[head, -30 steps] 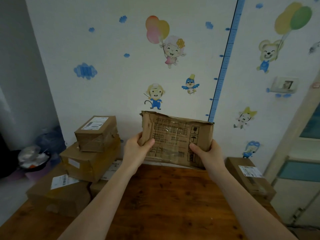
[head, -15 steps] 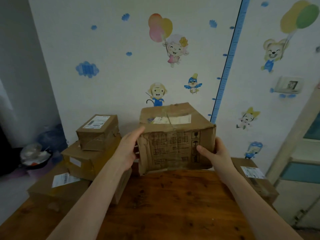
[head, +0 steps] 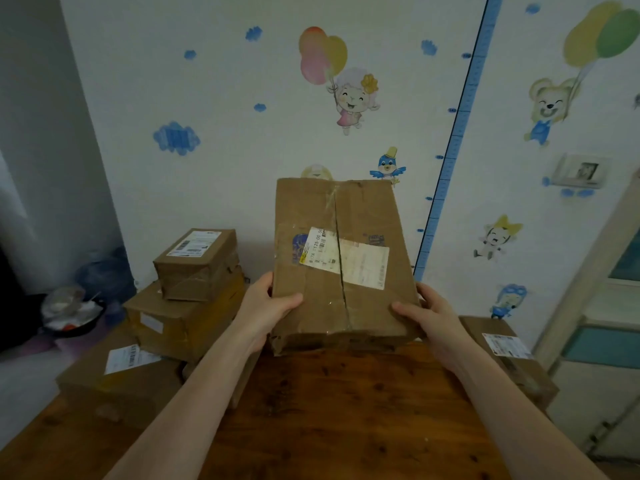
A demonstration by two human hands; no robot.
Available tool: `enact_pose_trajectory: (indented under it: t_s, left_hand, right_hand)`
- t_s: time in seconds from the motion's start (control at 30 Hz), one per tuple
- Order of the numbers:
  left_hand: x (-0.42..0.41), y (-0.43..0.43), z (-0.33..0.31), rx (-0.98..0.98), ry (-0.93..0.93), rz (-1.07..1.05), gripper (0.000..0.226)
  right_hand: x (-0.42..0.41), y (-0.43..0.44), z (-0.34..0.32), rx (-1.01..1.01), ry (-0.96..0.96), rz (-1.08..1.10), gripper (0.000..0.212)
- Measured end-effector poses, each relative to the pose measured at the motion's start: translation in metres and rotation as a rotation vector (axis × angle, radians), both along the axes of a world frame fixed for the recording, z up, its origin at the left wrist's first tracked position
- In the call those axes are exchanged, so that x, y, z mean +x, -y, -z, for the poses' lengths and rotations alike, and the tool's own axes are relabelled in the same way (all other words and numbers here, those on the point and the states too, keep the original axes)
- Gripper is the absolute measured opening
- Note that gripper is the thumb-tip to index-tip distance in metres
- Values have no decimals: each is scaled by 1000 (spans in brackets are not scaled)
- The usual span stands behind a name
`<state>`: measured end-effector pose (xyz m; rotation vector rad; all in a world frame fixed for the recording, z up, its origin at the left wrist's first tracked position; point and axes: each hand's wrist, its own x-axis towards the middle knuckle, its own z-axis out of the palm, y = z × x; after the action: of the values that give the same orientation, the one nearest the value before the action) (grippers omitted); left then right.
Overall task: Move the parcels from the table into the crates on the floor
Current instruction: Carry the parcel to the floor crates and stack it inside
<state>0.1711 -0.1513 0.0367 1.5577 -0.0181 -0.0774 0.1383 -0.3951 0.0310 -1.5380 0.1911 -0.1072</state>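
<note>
The cardboard parcel (head: 343, 265) is sitting mid-frame, tilted up so its labelled face with the split tape is showing. The left hand (head: 266, 306) is gripping its left edge, thumb over the front, and the right hand (head: 429, 313) is gripping the right edge the same way. Its bottom edge is hanging by the far end of the wooden surface (head: 346, 410). A stack of boxes (head: 194, 292) is sitting lower left, another box (head: 509, 358) at right.

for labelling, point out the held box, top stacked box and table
held box (head: 343, 271), head view, labelled face
top stacked box (head: 194, 284), head view, front side
table (head: 346, 410), head view, bare wood
</note>
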Motion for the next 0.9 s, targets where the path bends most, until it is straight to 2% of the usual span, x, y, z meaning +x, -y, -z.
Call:
enact_pose_trajectory:
  t_s: [0.17,0.3,0.5,0.6,0.7,0.8,0.9]
  left_hand:
    - [1,0,-1,42,17,-26,38]
    - [1,-3,-1,4,-34,-49,27]
    - [1,-3,7,8,-98,-45,30]
    - [2,-6,5,11,-24,-49,32]
    - [1,-9,3,6,-20,-18,12]
    - [-1,-13,5,-21,-51,-12,21]
    - [-2,-15,6,16,-42,0,29]
  right_hand:
    - [1,-3,2,-45,-22,43,40]
    - [1,-3,-1,47,-15,108,22]
    - [3,-2,-6,1,-34,128,13]
    - [3,0,-6,-38,-50,141,17]
    - [3,0,-2,-76,-36,105,25]
    - [2,-7,4,-127,-12,48,30]
    - [1,-11,9,-164,-4,46,23]
